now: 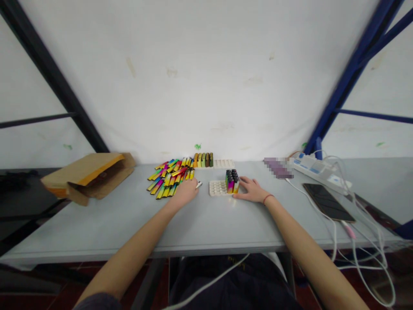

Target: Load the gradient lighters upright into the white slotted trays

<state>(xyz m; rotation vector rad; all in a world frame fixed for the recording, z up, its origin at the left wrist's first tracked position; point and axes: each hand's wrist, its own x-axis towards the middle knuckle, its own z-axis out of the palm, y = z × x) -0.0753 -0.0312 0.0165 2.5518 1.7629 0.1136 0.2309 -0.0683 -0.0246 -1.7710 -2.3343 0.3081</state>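
My left hand [187, 191] is closed at the right side of a loose pile of shiny multicoloured lighters [167, 177]. From its fingers pokes the pale, dark-tipped end of what looks like a lighter [199, 184]; the remainder is hidden. To the right lies a white tray with pockets [217, 188]. Upright lighters with black tops [232, 181] fill its right end, while the pockets on its left are bare. My right hand [253, 190] grips that right end, thumb at the front corner and fingers behind, beside the standing lighters.
Against the wall stand a tray of upright lighters [203, 160] and another white tray [223, 164]. An open cardboard box [92, 174] lies at the left. On the right are a phone [327, 201], a purple pixelated item [278, 168], a power strip [322, 172] and white cables.
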